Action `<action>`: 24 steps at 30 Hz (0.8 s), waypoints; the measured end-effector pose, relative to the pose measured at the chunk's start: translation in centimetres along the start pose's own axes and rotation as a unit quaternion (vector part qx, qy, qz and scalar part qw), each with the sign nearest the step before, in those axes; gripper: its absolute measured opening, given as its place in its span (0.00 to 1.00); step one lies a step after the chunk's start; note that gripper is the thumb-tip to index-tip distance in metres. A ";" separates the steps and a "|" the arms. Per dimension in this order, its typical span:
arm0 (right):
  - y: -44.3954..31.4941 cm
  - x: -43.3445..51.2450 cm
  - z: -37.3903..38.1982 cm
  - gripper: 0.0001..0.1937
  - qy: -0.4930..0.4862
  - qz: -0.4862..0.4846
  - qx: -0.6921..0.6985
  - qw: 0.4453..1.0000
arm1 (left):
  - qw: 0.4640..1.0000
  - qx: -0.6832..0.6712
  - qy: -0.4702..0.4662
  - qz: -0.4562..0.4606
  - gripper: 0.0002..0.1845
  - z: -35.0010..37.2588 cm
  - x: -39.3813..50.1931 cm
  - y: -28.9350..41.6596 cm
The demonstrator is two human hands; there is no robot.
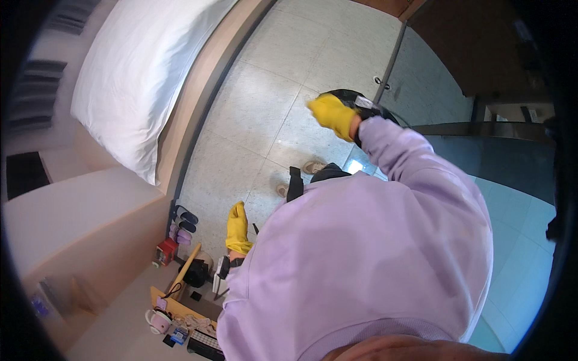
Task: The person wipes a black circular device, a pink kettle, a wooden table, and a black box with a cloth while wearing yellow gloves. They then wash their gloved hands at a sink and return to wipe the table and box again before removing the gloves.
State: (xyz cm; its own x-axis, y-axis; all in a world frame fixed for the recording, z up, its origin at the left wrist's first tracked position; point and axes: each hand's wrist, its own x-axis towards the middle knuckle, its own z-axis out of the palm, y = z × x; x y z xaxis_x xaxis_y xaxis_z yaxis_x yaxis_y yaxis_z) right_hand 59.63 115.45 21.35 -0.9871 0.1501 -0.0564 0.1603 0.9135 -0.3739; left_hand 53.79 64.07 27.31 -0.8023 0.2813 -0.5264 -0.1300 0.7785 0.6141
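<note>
Both of my hands wear yellow gloves. My right hand (333, 116) is raised out ahead of me, slightly blurred, its fingers curled. Just behind and below it shows a black object (347, 95), perhaps a bag, with a white label (364, 103). Whether that hand touches it is hidden. My left hand (237, 228) hangs low beside my body, fingers drawn together, with no object visible in it. A dark band circles the left wrist. Beneath me are my light shoes (313, 167) on the pale tiled floor (289, 113).
A bed with a white cover (135, 81) and a wooden frame (198, 85) runs along the left. Slippers (185, 219), a red box (166, 252) and a wooden desk (180, 307) bearing a pink kettle (160, 321) and a keyboard (205, 344) stand lower left. Dark glossy panels (492, 158) rise at right.
</note>
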 end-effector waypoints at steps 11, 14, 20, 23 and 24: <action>-34.2 15.2 -9.9 0.09 0.090 -0.488 -0.113 0.861 | 0.967 -0.195 0.162 -0.002 0.26 -5.8 -4.4 -5.8; -37.5 14.8 -6.4 0.08 0.112 -0.511 -0.073 0.849 | 0.955 -0.152 0.254 0.036 0.22 -9.6 -5.4 -0.3; -38.0 14.3 -2.3 0.09 -0.040 -0.526 -0.186 0.829 | 0.899 -0.073 0.284 0.326 0.23 -18.4 -6.2 15.2; -37.7 13.9 -1.2 0.10 -0.109 -0.421 0.042 0.899 | 0.840 0.078 0.205 0.497 0.26 -21.2 -3.9 20.8; -37.5 13.7 -0.9 0.10 -0.119 -0.420 0.028 0.899 | 0.832 0.094 0.160 0.522 0.25 -21.4 -2.9 22.0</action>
State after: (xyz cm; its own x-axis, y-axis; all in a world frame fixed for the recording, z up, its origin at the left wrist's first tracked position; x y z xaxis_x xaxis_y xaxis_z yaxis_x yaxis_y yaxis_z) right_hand 40.14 83.55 35.44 -0.7344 -0.6748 0.0727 -0.6354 0.6460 -0.4232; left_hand 40.83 68.34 54.94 -0.5387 0.7192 0.4388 0.8052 0.2864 0.5193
